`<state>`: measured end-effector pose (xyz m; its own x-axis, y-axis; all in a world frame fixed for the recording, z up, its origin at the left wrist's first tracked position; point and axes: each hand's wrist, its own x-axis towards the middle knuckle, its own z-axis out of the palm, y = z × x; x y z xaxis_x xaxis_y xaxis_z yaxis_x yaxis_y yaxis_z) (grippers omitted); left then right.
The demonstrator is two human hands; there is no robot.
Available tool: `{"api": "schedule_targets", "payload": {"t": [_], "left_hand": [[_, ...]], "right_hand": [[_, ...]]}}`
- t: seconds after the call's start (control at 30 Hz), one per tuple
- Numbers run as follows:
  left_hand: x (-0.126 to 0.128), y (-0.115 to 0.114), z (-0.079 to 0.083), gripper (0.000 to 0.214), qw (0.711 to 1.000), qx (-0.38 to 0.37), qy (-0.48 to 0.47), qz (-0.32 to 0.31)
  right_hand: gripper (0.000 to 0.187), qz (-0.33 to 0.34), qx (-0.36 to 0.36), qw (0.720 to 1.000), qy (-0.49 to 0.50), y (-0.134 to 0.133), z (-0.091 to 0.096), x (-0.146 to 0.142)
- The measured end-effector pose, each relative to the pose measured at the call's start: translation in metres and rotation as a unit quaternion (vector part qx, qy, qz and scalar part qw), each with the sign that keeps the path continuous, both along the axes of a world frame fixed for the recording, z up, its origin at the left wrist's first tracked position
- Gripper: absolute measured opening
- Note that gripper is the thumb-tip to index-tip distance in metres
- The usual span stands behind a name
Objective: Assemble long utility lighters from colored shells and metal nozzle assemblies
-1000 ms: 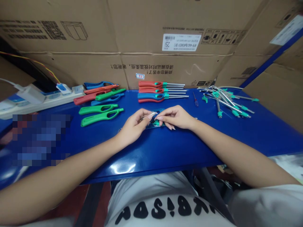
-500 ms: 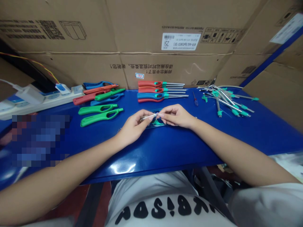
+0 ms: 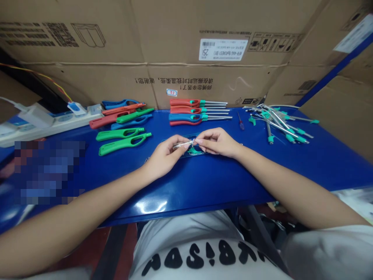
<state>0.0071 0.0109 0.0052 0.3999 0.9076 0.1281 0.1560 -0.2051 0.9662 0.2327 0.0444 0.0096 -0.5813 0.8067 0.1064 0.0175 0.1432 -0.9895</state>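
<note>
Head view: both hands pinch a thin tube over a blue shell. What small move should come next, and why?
Probably lower the tube into the blue shell. The left hand and right hand pinch it just above the shell, which lies flat on the table with a teal part in it.

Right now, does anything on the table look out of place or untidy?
Only the tubes at the far right: they lie crossed in a loose heap, while the lighters sit in a neat row. Nothing looks spilled or broken.
</note>
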Motion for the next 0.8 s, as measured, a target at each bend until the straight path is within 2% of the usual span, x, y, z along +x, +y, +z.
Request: {"api": "schedule_targets", "payload": {"t": [0.5,0.8], "left_hand": [[0.0016,-0.0011,0.0053,0.046,1.000,-0.024,0.014,0.014],[0.0044,-0.0046,0.0003,0.052,1.000,-0.006,0.012,0.023]], "right_hand": [[0.043,0.001,0.043,0.997,-0.059,0.0002,-0.0018,0.0015],[0.048,-0.010,0.063,0.994,-0.094,-0.0046,0.0019,-0.0034]]}}
